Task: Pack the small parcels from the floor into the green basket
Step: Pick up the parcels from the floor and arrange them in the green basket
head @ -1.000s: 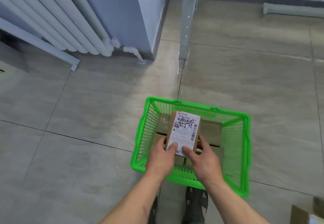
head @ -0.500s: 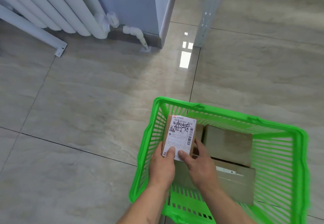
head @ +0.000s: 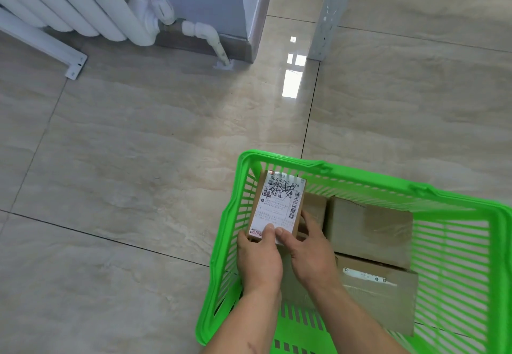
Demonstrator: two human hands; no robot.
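Upper left of frame: white radiator (head: 83, 1) against the blue wall, its pipe (head: 210, 40) run down to the tiled floor (head: 138, 159). Wide bare floor is seen across the left and centre of the frame, clear up to the basket's left rim.

Lower centre: left hand (head: 259, 259) and right hand (head: 310, 256) are both closed on the near end of a labelled parcel (head: 279, 206), thumbs pressed on the white label. The parcel is held inside the green basket (head: 238, 206), in its upper-left corner, close to the left wall and the far rim; contact with either wall cannot be told.

Lower right: two brown cardboard boxes (head: 368, 229) lie in the basket just right of the hands.

Upper right: a grey metal upright (head: 327, 12) stands on the floor, well apart from the basket.
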